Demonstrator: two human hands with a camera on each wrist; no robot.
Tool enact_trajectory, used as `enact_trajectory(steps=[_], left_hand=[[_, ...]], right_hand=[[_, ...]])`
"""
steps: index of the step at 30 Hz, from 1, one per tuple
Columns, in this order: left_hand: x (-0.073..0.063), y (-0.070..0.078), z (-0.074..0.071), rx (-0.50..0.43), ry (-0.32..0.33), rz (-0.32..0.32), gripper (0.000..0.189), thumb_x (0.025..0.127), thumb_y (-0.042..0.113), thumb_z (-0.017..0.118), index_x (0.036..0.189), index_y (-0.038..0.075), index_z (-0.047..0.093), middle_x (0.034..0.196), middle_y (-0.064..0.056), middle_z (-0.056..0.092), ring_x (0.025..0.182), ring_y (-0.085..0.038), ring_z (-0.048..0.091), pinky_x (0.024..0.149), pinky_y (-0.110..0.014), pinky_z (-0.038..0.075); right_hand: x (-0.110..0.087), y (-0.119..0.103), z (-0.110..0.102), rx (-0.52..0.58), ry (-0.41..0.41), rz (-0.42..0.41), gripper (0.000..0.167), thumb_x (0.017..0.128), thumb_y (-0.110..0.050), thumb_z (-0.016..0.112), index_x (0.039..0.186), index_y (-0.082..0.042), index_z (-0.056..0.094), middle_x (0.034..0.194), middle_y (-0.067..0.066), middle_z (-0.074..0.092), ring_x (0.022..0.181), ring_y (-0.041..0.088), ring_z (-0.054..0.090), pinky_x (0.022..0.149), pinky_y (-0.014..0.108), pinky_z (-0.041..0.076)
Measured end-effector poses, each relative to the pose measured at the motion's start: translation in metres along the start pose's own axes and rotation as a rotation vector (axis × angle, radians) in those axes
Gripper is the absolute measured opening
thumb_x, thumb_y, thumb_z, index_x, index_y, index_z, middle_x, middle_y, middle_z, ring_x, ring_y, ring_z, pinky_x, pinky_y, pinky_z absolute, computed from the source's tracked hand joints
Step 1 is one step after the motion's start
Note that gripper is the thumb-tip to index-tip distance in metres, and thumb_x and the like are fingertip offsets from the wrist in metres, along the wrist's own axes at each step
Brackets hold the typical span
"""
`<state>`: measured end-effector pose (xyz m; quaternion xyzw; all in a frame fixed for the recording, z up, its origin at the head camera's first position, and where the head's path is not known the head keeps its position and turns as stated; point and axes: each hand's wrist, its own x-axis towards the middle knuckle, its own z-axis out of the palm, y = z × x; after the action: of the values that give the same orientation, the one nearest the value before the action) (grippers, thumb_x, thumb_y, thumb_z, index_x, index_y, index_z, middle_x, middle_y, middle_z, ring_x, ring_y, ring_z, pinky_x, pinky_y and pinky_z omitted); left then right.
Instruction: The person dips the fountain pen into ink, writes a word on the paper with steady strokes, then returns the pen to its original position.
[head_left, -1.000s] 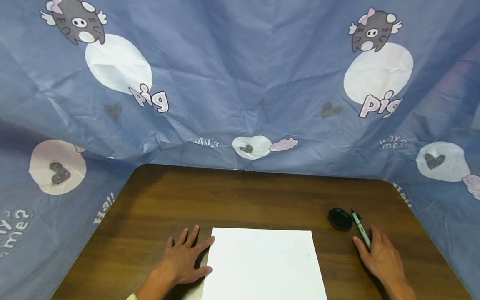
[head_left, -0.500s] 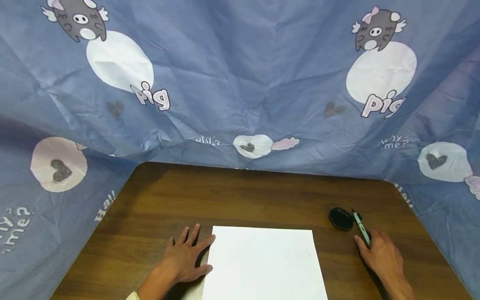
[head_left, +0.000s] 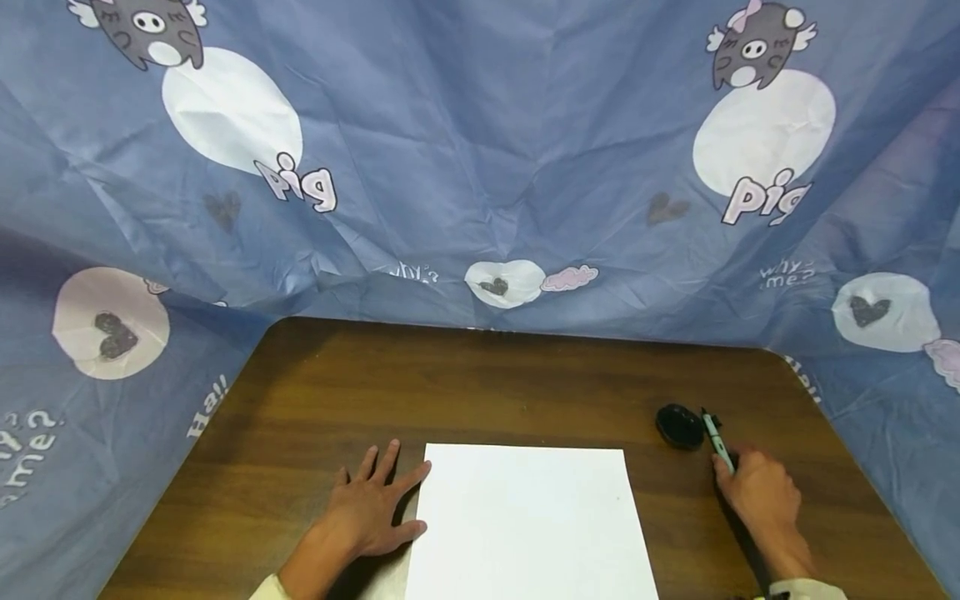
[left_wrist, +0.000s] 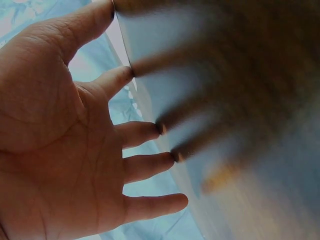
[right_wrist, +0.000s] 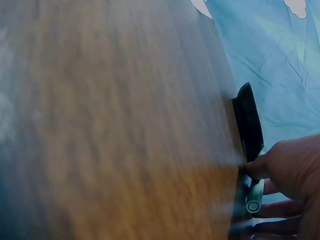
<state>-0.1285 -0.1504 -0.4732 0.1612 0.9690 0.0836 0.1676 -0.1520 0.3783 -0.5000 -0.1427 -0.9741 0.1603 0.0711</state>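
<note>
In the head view, a sheet of white paper lies flat at the near middle of the wooden table. My left hand rests on the table with its fingers spread, thumb and index fingertips touching the paper's left edge. The left wrist view shows the palm and straight fingers. At the right, my right hand pinches a pale green pen between thumb and fingers, its dark tip pointing away from me. The right wrist view shows the pen's round end beside the thumb.
Just left of the pen sits a glossy black rounded object, its kind unclear. The brown wooden table has rounded far corners. Blue cloth printed with pigs and hearts hangs behind it and at both sides.
The right hand's fingers have curled in round the pen, and its sleeve has come into view. The left hand and paper keep their places; the head view has shifted slightly.
</note>
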Motion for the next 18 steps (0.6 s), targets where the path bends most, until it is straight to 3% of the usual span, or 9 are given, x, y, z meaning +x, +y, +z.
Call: enact_trajectory(steps=[8, 18], left_hand=[[0.002, 0.002, -0.001, 0.021, -0.019, -0.005, 0.077, 0.090, 0.062, 0.061, 0.156, 0.034, 0.033, 0.163, -0.020, 0.018, 0.145, -0.047, 0.023, 0.101, -0.075, 0.026], [0.004, 0.003, -0.002, 0.013, -0.028, -0.006, 0.077, 0.091, 0.062, 0.061, 0.156, 0.032, 0.033, 0.163, -0.021, 0.016, 0.145, -0.049, 0.022, 0.100, -0.076, 0.026]], right_hand=[[0.000, 0.002, -0.008, -0.004, 0.003, 0.071, 0.033, 0.091, -0.025, 0.063, 0.108, 0.003, 0.069, 0.094, 0.034, 0.066, 0.080, 0.057, 0.062, 0.056, 0.061, 0.046], [-0.005, 0.007, -0.012, 0.025, 0.077, 0.054, 0.032, 0.094, -0.026, 0.060, 0.107, 0.002, 0.069, 0.094, 0.035, 0.065, 0.081, 0.060, 0.060, 0.053, 0.061, 0.043]])
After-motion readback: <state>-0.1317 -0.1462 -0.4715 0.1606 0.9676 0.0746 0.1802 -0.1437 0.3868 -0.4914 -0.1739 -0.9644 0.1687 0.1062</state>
